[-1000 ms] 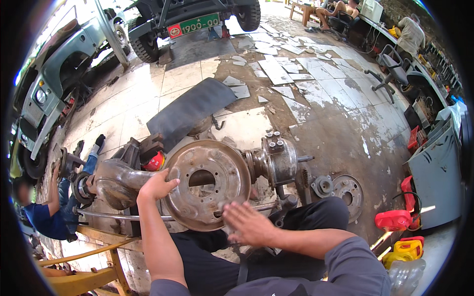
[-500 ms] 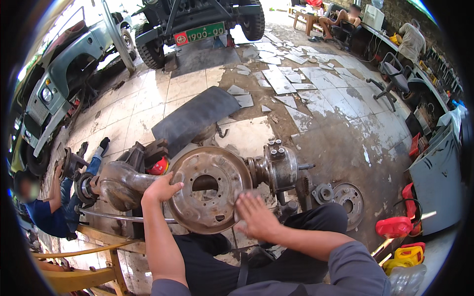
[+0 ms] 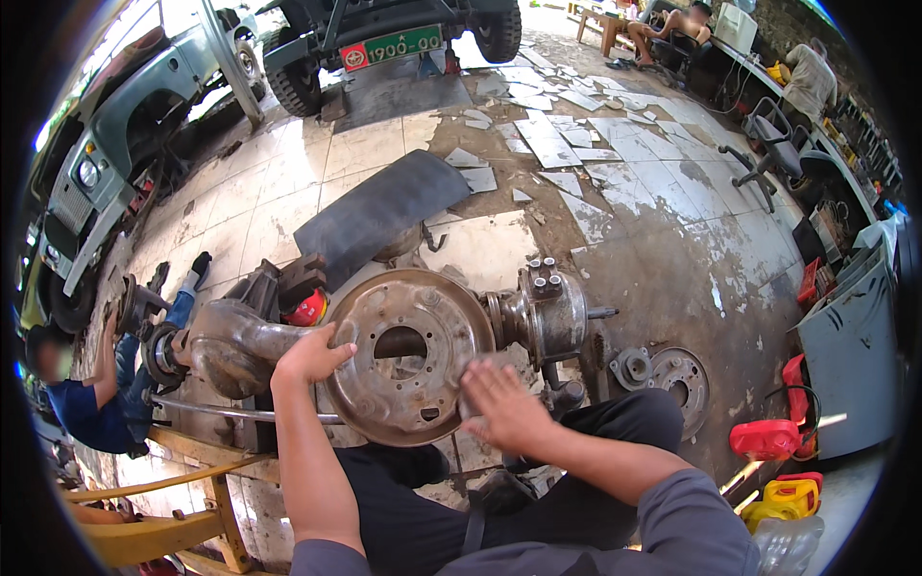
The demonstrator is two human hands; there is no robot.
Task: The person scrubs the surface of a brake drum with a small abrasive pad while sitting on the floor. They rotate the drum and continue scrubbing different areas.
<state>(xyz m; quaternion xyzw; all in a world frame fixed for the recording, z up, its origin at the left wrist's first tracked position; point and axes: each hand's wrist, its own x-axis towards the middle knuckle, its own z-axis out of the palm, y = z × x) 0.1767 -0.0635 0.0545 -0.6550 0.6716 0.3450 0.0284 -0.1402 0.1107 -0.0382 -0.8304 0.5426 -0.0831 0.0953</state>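
Observation:
A round, rusty brake backing plate [image 3: 370, 403] stands tilted in front of me, with a large centre hole and smaller holes around it. My left hand [image 3: 312, 355] grips its left rim, thumb on the near face and fingers partly hidden. Against the lower right of that face lies my right hand [image 3: 504, 405], fingers outstretched; whether anything thin is under the palm is hidden. Behind the plate runs an axle housing [image 3: 226, 350], its bulky part at left. At right, a metal hub end [image 3: 552, 322] with bolts on top and a protruding shaft shows.
On the floor at right lie another backing plate [image 3: 693, 384] and a small flange [image 3: 631, 368]. A dark curved panel [image 3: 384, 202] lies ahead, near broken tiles [image 3: 547, 144]. A co-worker [image 3: 91, 403] sits at left; a yellow frame [image 3: 163, 538] stands lower left, red jug [image 3: 764, 439] at right.
The backing plate appears slightly higher and nearer upright in view. My right hand has shifted slightly right on its face; my left hand keeps its grip.

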